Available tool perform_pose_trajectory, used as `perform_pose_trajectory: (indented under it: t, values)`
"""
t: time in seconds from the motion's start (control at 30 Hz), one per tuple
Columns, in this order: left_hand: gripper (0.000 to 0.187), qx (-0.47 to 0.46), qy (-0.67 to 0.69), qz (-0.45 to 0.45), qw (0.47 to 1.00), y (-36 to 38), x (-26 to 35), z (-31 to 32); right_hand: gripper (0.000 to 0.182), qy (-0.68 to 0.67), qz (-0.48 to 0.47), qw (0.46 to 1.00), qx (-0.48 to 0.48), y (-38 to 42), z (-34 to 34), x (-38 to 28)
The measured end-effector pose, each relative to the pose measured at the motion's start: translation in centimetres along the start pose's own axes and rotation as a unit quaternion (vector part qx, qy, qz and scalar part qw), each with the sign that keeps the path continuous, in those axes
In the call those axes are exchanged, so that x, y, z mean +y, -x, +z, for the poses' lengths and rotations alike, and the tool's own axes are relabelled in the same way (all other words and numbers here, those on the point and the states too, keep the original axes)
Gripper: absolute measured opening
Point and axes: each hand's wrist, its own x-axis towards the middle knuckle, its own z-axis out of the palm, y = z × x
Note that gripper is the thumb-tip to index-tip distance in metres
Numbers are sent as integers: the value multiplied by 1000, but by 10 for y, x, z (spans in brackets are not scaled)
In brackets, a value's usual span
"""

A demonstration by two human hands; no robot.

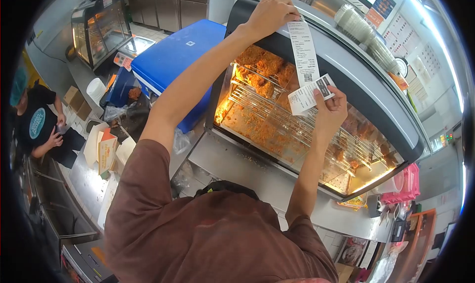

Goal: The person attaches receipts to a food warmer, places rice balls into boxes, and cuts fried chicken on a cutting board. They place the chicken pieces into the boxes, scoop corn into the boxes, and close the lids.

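My left hand [271, 16] is closed at the upper edge of a glass-fronted food warmer [341, 65], its fingertips at the top of a long printed receipt [303, 48]. The receipt hangs down over the front of the warmer. Lower and to the right, my right hand [330, 109] pinches a shorter slip [303, 99] between thumb and fingers. This slip is tilted and overlaps the lower end of the long receipt. Behind the glass, pieces of fried chicken [267, 67] lie on a wire rack, lit by warm light.
A blue cooler box [178, 50] stands left of the warmer. Takeaway boxes [106, 149] are on the left counter, and a co-worker [42, 119] in a hair net stands beyond it. Stacked clear containers [354, 23] sit atop the warmer; a pink basket [403, 184] is at right.
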Motion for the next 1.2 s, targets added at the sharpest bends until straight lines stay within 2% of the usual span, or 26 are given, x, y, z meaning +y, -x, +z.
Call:
perform_pose_trajectory:
  t: [0.2, 0.3, 0.47, 0.6, 0.67, 0.7, 0.73, 0.8, 0.87, 0.9, 0.97, 1.0, 1.03, 1.07, 1.13, 1.2]
  values:
    - [27, -15, 0, 1, 1000, -3, 13, 4, 30, -22, 26, 999, -10, 7, 3, 13]
    - [33, -55, -17, -7, 998, -8, 24, -7, 30, -25, 25, 999, -15, 11, 4, 16]
    - [31, -84, 62, 25, 994, -9, 21, 0, 29, -35, 29, 999, -15, 16, 2, 15]
    - [28, -115, 98, 16, 988, -14, 24, 2, 28, -9, 17, 1000, -12, 12, -15, 18]
    - [27, -140, 122, -5, 983, -16, 26, 5, 28, 86, 0, 996, 22, 4, -27, 11]
    - [27, -141, 125, -2, 982, -18, 28, 5, 28, 126, -43, 990, 42, -5, -33, 11]
    - [29, -134, 126, 11, 983, -18, 31, 5, 28, 128, -42, 990, 47, -14, -33, 2]
    - [31, -129, 131, 27, 983, -20, 36, 9, 29, 36, -125, 991, 18, -41, -33, -22]
    - [32, -99, 164, 57, 980, -22, 38, 16, 34, 81, -209, 975, 2, -76, -33, -34]
    - [32, -102, 168, 60, 979, -22, 38, 21, 34, 84, -207, 975, 6, -88, -34, -40]
    - [37, -88, 179, 81, 977, -23, 37, 30, 40, 263, -156, 951, -48, -107, -37, -46]
    - [37, -89, 183, 84, 975, -25, 39, 25, 40, 265, -154, 951, -43, -114, -42, -43]
    - [38, -159, 204, 57, 964, -28, 42, 16, 41, 408, -221, 884, -61, -120, -47, -41]
    - [42, -228, 224, 31, 947, -29, 45, 7, 43, 540, -280, 790, -77, -124, -51, -39]
    - [41, -220, 211, 49, 951, -27, 45, 4, 44, 545, -244, 797, -88, -126, -55, -39]
    - [41, -209, 201, 70, 955, -28, 48, 7, 44, 531, -360, 761, -96, -131, -61, -34]
